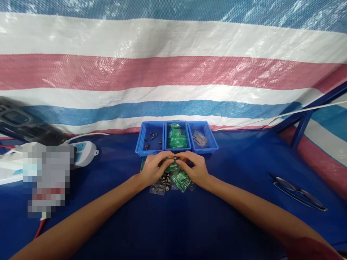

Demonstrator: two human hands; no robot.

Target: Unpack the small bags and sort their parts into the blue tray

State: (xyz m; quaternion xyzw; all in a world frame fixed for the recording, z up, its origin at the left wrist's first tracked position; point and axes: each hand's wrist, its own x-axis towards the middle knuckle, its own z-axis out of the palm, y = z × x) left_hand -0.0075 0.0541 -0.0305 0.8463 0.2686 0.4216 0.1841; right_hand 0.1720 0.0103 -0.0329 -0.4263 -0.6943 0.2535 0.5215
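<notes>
My left hand [155,167] and my right hand [195,168] meet fingertip to fingertip in front of the blue bins. Both pinch one small dark piece [175,157], mostly covered by the fingers; its exact kind is too small to make out. Below the hands lies a pile of green-printed plastic packets [182,180] beside a cluster of dark, shiny screw-like parts [166,179]. A clear plastic bag [157,189] lies at the pile's near left edge. My forearms hide part of the tabletop.
Behind the hands, three joined blue bins hold dark screw-like parts [152,135], green packets [177,138] and clear packets [200,138]. Glasses [299,193] lie on the right. A white power strip [84,153] and a black object [29,122] are on the left. A striped sheet [173,72] hangs behind.
</notes>
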